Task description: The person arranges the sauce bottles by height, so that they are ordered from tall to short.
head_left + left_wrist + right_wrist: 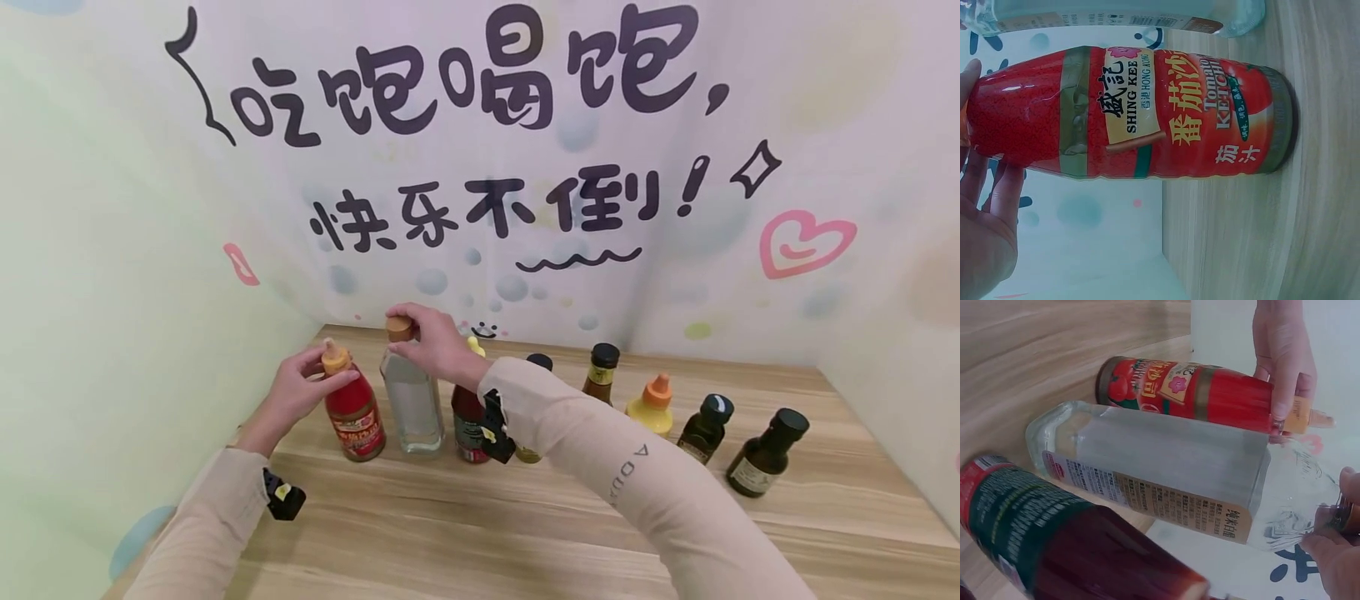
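At the left end of the bottles, my left hand (292,387) holds the neck of a red tomato ketchup bottle (1129,115), just under its orange nozzle cap (335,359). That bottle stands upright on the table. Right beside it is a tall clear glass bottle (1172,456) of colourless liquid with a paper label. My right hand (438,342) grips this one at the top, thumb and fingers about its brown cap (400,327). Its base is on the wood. A dark red sauce bottle (1104,550) stands close by, partly behind my right wrist in the head view.
Further right stand a bottle with a black and gold neck (602,367), a yellow bottle with an orange nozzle (651,410) and small dark bottles (765,458). The wooden table (420,533) meets a printed cloth wall (465,308) at the back.
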{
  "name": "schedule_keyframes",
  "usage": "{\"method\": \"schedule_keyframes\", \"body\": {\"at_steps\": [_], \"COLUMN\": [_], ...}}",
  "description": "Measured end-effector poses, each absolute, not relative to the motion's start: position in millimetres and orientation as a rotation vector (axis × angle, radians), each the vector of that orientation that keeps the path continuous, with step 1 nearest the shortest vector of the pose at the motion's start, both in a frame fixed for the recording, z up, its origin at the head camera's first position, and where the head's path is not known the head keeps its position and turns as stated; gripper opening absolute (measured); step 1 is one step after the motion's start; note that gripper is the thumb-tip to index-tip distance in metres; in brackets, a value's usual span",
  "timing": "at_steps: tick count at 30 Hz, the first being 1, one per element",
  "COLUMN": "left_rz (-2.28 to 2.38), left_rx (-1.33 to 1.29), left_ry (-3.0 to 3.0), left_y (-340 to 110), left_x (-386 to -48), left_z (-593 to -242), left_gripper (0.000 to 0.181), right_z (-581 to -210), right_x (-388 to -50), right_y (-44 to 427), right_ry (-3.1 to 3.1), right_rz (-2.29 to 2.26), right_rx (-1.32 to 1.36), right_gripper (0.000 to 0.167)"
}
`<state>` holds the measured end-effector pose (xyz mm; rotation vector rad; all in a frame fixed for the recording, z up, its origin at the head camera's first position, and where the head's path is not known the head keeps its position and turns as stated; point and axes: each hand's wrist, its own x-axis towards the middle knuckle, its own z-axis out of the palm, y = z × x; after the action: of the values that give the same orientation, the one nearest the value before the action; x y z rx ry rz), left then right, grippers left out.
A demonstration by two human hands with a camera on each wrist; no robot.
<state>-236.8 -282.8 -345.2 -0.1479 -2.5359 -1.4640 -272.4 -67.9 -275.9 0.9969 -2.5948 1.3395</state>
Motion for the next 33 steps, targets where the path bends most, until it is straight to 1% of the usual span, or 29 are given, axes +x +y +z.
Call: {"method": "schedule_keyframes", "body": {"at_steps": [7, 19, 33], "left_rz": [-1.455, -1.475, -1.444], "left_rx": [-0.156, -0.133, -0.161], "left_ry": [-2.528, -2.533, -2.501], "left_y": [-285, -287, -283], "left_x": [-240, -240, -237], "left_z": [-346, -349, -348], "left_gripper": [0.050, 0.053, 0.052], "right_z": [-259, -250, -257], "right_x": [-281, -305, -330], "right_y": [-74, -93, -115], "right_ry": [-2.563, -2.526, -2.510], "right_rz": [1.288, 1.322, 1.413], "right_rx": [0.982, 0.946, 0.805], "right_gripper": [0.040, 0.042, 0.043]}}
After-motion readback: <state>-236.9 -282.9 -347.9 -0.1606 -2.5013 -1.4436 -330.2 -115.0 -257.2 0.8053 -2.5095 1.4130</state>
